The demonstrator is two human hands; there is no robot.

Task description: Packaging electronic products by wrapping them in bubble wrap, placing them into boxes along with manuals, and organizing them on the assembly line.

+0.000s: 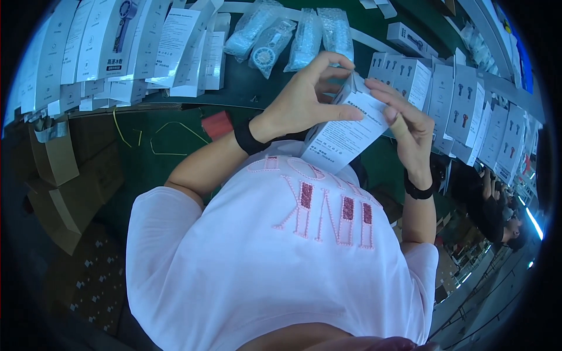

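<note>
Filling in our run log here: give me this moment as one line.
left hand: gripping white box, thumb on printed side | right hand: at its upper edge | table: wrapped packages, other boxes

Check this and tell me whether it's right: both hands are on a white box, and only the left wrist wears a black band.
Not quite: the head view shows a right black band as well as the left black band. The rest stands: the left hand and right hand are both on the white box.
</note>
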